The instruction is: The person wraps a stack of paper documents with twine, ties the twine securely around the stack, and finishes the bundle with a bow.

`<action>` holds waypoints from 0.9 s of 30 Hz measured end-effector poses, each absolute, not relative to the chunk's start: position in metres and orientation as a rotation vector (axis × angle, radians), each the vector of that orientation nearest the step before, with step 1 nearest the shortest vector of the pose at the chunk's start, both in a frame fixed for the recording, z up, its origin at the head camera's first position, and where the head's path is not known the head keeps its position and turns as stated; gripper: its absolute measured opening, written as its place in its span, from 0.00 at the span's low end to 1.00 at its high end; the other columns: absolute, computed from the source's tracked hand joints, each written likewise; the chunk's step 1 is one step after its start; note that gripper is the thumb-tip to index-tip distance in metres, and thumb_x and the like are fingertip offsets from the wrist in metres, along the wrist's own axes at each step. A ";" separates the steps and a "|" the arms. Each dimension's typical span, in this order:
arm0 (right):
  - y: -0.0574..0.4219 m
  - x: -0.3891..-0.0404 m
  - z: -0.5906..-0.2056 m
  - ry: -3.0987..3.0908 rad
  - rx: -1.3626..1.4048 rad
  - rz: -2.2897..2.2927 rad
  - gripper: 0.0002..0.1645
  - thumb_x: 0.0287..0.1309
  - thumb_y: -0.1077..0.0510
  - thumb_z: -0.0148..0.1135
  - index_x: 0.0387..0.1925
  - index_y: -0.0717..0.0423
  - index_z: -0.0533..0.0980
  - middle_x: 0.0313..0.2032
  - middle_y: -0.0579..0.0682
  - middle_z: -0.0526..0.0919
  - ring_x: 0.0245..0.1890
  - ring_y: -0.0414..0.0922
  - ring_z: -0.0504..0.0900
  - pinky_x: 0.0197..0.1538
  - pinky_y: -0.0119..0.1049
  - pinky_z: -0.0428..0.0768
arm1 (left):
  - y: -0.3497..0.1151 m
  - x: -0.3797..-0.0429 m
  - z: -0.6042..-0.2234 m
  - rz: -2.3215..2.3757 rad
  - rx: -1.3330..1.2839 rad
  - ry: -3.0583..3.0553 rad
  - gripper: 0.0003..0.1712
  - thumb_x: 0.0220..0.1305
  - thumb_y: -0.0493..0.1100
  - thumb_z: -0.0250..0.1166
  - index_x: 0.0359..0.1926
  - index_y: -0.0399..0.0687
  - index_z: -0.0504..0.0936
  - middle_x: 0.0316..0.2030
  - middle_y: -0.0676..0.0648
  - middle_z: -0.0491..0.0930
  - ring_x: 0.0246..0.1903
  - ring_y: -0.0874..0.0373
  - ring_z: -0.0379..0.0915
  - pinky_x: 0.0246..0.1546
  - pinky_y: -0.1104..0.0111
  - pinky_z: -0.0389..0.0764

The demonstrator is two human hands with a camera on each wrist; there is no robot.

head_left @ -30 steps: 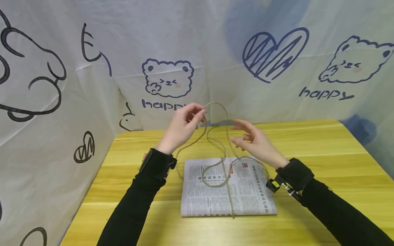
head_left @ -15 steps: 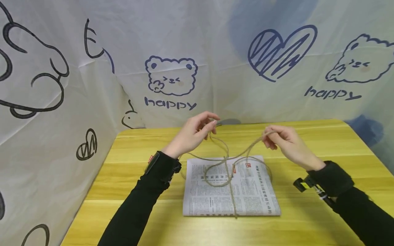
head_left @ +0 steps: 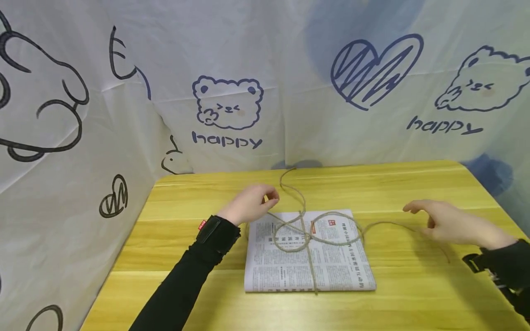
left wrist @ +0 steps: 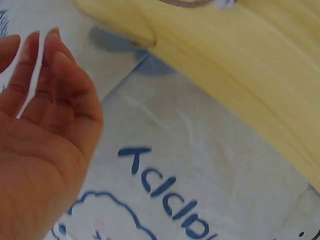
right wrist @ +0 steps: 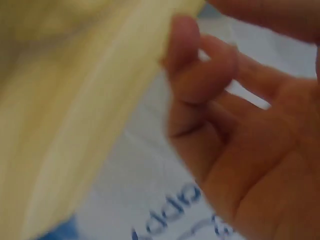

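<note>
A folded newspaper [head_left: 277, 271] lies flat on the table, with thin brown twine [head_left: 291, 251] running down its middle. Loose loops of the twine spread over the paper. One end trails toward the table's back edge; another runs off to the right and passes behind my right hand [head_left: 459, 225]. That hand hovers right of the paper, its fingers [right wrist: 200, 85] loosely bent with nothing between them. Above the paper's far left corner is my left hand [head_left: 250, 202], fingers relaxed and apart, holding nothing in the left wrist view.
The yellow wood-grain table [head_left: 198, 280] extends around the newspaper on all sides. A white cloth [head_left: 298, 105] with blue drawings hangs behind it and along the left. Dark straps [head_left: 217, 234] with small cameras sit on both wrists.
My right hand moved right with the twine and let go of it; the strand now lies across the table. My left hand came down and nearer, also free of the twine.
</note>
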State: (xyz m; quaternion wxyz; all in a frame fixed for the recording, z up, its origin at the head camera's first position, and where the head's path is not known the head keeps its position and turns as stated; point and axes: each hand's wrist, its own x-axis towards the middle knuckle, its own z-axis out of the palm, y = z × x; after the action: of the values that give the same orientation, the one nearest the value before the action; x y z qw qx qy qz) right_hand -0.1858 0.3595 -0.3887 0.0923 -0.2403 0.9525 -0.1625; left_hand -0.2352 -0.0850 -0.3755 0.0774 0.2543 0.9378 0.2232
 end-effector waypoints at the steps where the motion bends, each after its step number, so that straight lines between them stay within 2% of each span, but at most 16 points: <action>1: 0.355 -0.185 -0.394 2.848 -0.736 -0.507 0.30 0.56 0.66 0.70 0.60 0.66 0.73 0.52 0.66 0.82 0.28 0.31 0.72 0.31 0.30 0.73 | -0.082 -0.235 -0.379 0.637 0.746 2.814 0.10 0.75 0.44 0.59 0.48 0.46 0.84 0.45 0.46 0.85 0.42 0.55 0.79 0.48 0.61 0.80; 6: 0.317 -0.182 -0.415 2.947 -0.886 -0.656 0.33 0.54 0.63 0.74 0.61 0.64 0.73 0.53 0.63 0.81 0.27 0.26 0.70 0.29 0.28 0.73 | -0.065 -0.234 -0.398 0.476 0.684 2.835 0.10 0.74 0.45 0.60 0.45 0.46 0.84 0.40 0.46 0.85 0.39 0.54 0.79 0.46 0.61 0.79; 10: 0.295 -0.184 -0.431 2.895 -0.892 -0.690 0.35 0.56 0.61 0.73 0.63 0.65 0.71 0.53 0.62 0.81 0.24 0.26 0.69 0.28 0.27 0.73 | -0.049 -0.232 -0.412 0.407 0.633 2.820 0.13 0.73 0.50 0.61 0.41 0.46 0.85 0.32 0.48 0.84 0.29 0.57 0.74 0.35 0.66 0.74; 14: 0.287 -0.185 -0.443 2.837 -0.864 -0.663 0.21 0.62 0.57 0.69 0.55 0.59 0.77 0.40 0.50 0.86 0.25 0.28 0.72 0.29 0.27 0.73 | -0.036 -0.230 -0.423 0.356 0.612 2.837 0.14 0.70 0.52 0.65 0.32 0.49 0.85 0.25 0.50 0.81 0.23 0.59 0.71 0.28 0.68 0.70; 17: 0.286 -0.187 -0.448 2.792 -0.901 -0.681 0.06 0.64 0.57 0.67 0.42 0.51 0.80 0.30 0.40 0.83 0.25 0.28 0.72 0.29 0.27 0.73 | -0.030 -0.231 -0.430 0.327 0.627 2.874 0.13 0.69 0.48 0.66 0.27 0.50 0.84 0.23 0.51 0.80 0.22 0.59 0.70 0.27 0.69 0.69; 19: 0.286 -0.187 -0.451 2.759 -0.935 -0.697 0.01 0.65 0.58 0.66 0.36 0.48 0.80 0.27 0.37 0.81 0.24 0.28 0.70 0.28 0.26 0.72 | -0.028 -0.233 -0.433 0.341 0.626 2.877 0.16 0.70 0.44 0.65 0.22 0.51 0.81 0.19 0.52 0.77 0.20 0.60 0.67 0.25 0.69 0.68; 21: 0.286 -0.186 -0.452 2.733 -0.968 -0.713 0.06 0.65 0.59 0.65 0.32 0.47 0.80 0.25 0.37 0.79 0.23 0.28 0.68 0.28 0.26 0.71 | -0.029 -0.236 -0.434 0.390 0.616 2.867 0.21 0.69 0.42 0.63 0.17 0.52 0.73 0.15 0.53 0.68 0.17 0.61 0.60 0.23 0.69 0.62; 24: 0.287 -0.185 -0.453 2.713 -0.985 -0.725 0.08 0.67 0.60 0.63 0.30 0.46 0.79 0.24 0.36 0.77 0.24 0.27 0.66 0.28 0.26 0.69 | -0.033 -0.238 -0.426 0.575 0.545 2.848 0.22 0.68 0.42 0.63 0.17 0.52 0.66 0.16 0.54 0.61 0.18 0.61 0.55 0.26 0.69 0.59; 27: 0.291 -0.183 -0.452 2.691 -1.013 -0.785 0.10 0.69 0.60 0.61 0.29 0.48 0.77 0.23 0.35 0.73 0.24 0.27 0.65 0.28 0.26 0.68 | -0.043 -0.239 -0.411 0.912 0.458 2.828 0.13 0.67 0.41 0.62 0.25 0.49 0.72 0.22 0.52 0.68 0.24 0.60 0.63 0.31 0.70 0.66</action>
State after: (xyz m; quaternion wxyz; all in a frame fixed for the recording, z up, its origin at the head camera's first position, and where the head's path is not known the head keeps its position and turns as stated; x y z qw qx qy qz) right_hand -0.1828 0.2908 -0.4521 0.0805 -0.3387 0.8999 -0.2626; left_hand -0.2393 -0.0435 -0.4115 0.0674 0.1521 0.9384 0.3027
